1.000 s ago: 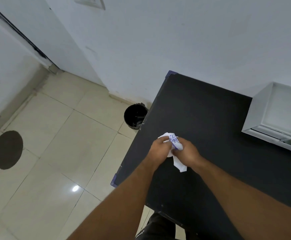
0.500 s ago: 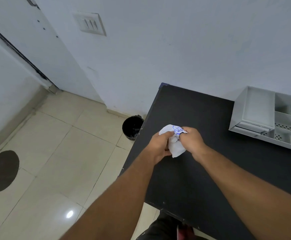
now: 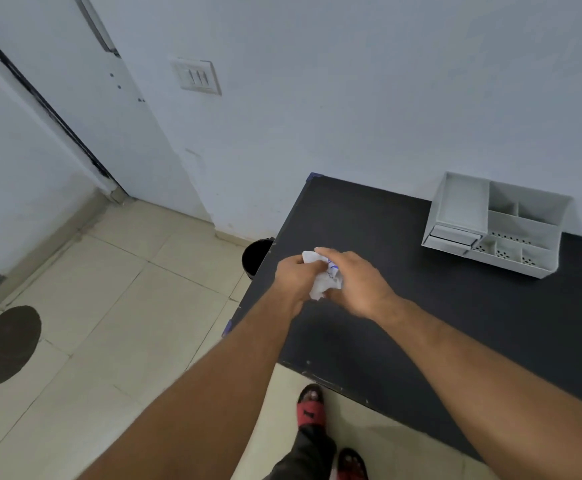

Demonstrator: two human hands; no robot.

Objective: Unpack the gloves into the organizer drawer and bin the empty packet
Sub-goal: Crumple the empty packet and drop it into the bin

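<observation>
White packet (image 3: 324, 277) half-hidden between both hands

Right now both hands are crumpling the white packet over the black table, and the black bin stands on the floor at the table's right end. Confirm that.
Not quite. The head view shows the left hand and right hand closed on the white packet over the black table, but the black bin stands on the floor at the table's left end, not the right.
</observation>
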